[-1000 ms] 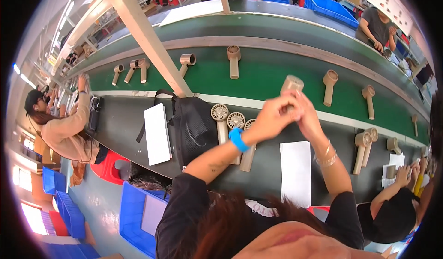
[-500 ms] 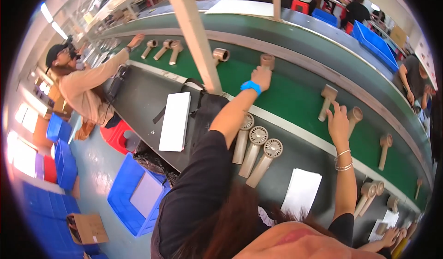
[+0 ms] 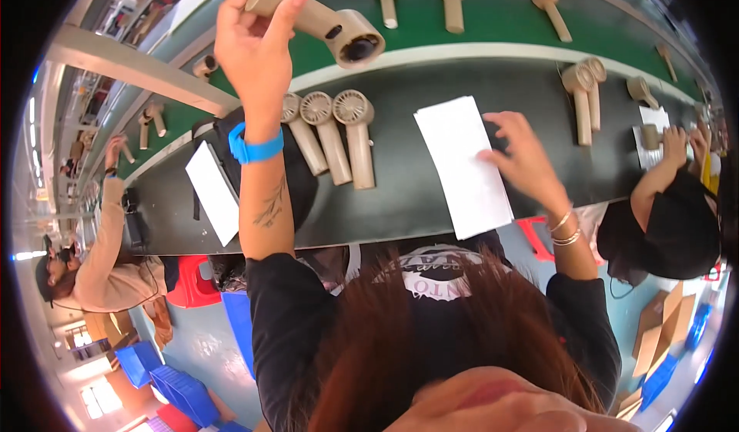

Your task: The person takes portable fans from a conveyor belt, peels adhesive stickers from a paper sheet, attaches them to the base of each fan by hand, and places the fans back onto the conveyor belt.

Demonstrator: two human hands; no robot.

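A beige handheld fan [image 3: 314, 21] hangs in the air at the upper left, its dark, open head tilted toward the lower right. Fingers of my left hand [image 3: 258, 55] are wrapped round its handle end. My right hand [image 3: 525, 159] has its fingers apart at the right edge of a stack of white paper [image 3: 458, 170] on the dark table; its thumb reaches the paper's edge. Between my hands, several beige fans with round grilles lie side by side, the right one [image 3: 358, 143] nearest the paper.
Beyond the table's pale edge runs a green conveyor belt [image 3: 493, 24] with several beige fans on it. A pale post [image 3: 146, 70] slants across at left. More paper [image 3: 212, 190] lies beside a black bag. Two fans [image 3: 583, 105] rest at right, near a co-worker's hands [image 3: 677, 147]. Another co-worker [image 3: 100, 247] reaches at left.
My left hand has lifted a fan off the belt and brought it above the table's edge. My right hand has drawn back from the belt to the paper. The view has turned.
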